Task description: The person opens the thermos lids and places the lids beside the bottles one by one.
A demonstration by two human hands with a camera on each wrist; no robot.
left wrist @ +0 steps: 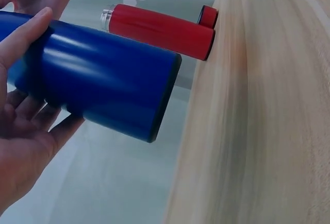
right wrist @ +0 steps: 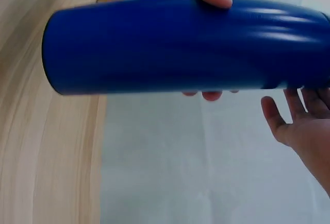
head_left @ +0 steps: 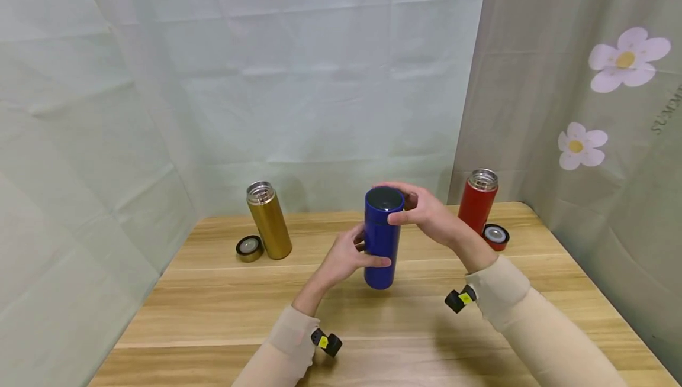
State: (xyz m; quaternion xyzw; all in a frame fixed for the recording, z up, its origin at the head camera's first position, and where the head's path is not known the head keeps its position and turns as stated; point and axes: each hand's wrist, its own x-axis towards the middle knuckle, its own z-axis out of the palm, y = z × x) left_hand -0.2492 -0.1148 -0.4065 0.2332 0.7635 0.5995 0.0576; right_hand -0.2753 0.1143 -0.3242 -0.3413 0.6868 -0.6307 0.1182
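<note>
A blue thermos (head_left: pixel 379 246) with a dark round top (head_left: pixel 385 199) stands nearly upright between the two hands. My left hand (head_left: pixel 343 257) grips its body from the left, thumb across the front. From the right, my right hand (head_left: pixel 428 214) holds the upper end, its thumb at the front and its other fingers partly hidden behind. In the left wrist view, the base of the thermos (left wrist: pixel 111 74) is raised off the table. The right wrist view shows the left fingers wrapped round the blue body (right wrist: pixel 154 49).
On the wooden table (head_left: pixel 213 316), an uncapped gold thermos (head_left: pixel 270 227) stands at the left beside its lid (head_left: pixel 249 248). An uncapped red thermos (head_left: pixel 476 205) stands at the right, its lid (head_left: pixel 496 236) alongside. Curtains (head_left: pixel 319 91) hang behind the table.
</note>
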